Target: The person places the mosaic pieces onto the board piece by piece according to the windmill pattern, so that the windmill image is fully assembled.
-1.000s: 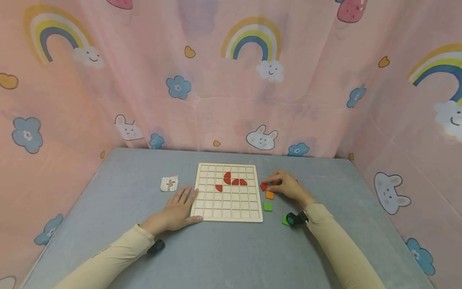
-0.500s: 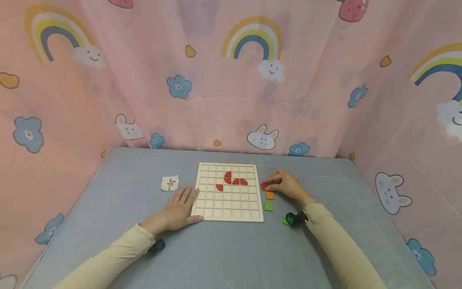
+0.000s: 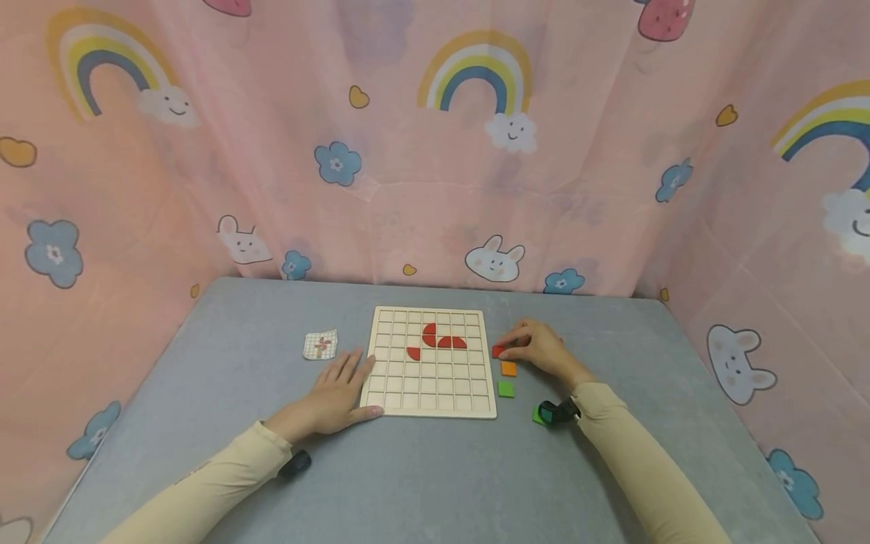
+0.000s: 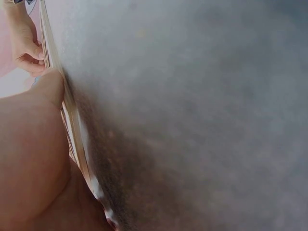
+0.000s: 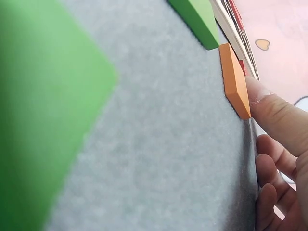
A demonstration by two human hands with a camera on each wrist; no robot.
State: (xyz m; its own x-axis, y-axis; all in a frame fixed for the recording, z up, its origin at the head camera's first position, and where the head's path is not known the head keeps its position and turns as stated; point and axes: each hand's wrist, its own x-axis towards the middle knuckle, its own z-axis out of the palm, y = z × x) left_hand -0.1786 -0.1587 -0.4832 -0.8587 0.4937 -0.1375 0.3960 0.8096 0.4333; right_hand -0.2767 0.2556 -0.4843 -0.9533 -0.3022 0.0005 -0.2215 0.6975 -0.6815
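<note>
A wooden grid board (image 3: 401, 385) lies on the table with several red quarter-circle pieces (image 3: 429, 335) in its upper cells. My left hand (image 3: 333, 397) rests spread along the board's left edge, thumb at its lower left corner. Just off the board's right side, my right hand (image 3: 540, 351) pinches a small red piece (image 3: 498, 351) between thumb and index finger; its exact shape is partly hidden. An orange square tile (image 3: 508, 369) sits right below those fingertips, and in the right wrist view the thumb (image 5: 274, 113) is beside that orange tile (image 5: 234, 82).
One green square tile (image 3: 506, 389) lies nearer me, right of the board. Another green tile (image 3: 538, 415) is partly covered by the right wrist camera. A small pattern card (image 3: 320, 345) lies left of the board. A patterned pink curtain (image 3: 381, 227) surrounds the grey table.
The red piece has turned slightly under my right fingertips, which have barely shifted. My left hand stays on the board's edge.
</note>
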